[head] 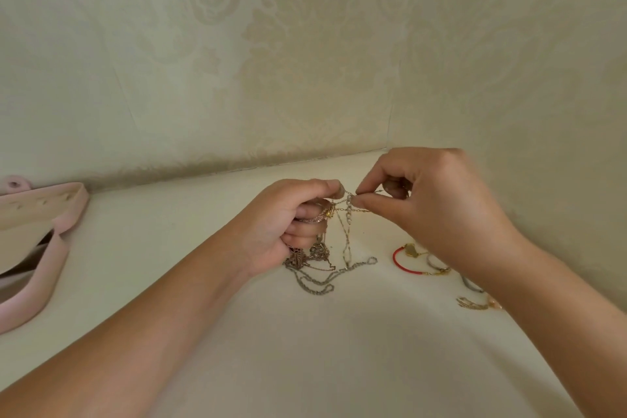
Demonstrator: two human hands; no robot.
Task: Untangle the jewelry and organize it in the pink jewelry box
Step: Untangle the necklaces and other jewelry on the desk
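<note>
Forearms (pixel 152 322) reach in from the bottom edge over the pale worktop (pixel 305 360). At the far left, well apart from both hands, the pink jewelry box (pixel 37 302) stands open, only partly in view, and what it holds cannot be made out. The left hand (pixel 288 224) is curled round a tangle of chains (pixel 317 265), gripping the upper part while loose loops trail down onto the worktop. A thin strand (pixel 349 202) runs across to the right hand (pixel 441 210), whose thumb and forefinger are pinched tight on it just beside the left thumb. Farther right, a red cord bracelet (pixel 400 260) and a few small pieces (pixel 475 304) lie singly on the worktop, partly hidden under the right wrist. By the look of it, the untangling step is under way and no boxing has begun. The next move likely calls for easing that strand out slowly, the left hand steadying the knot so links neither snag nor tighten.
</note>
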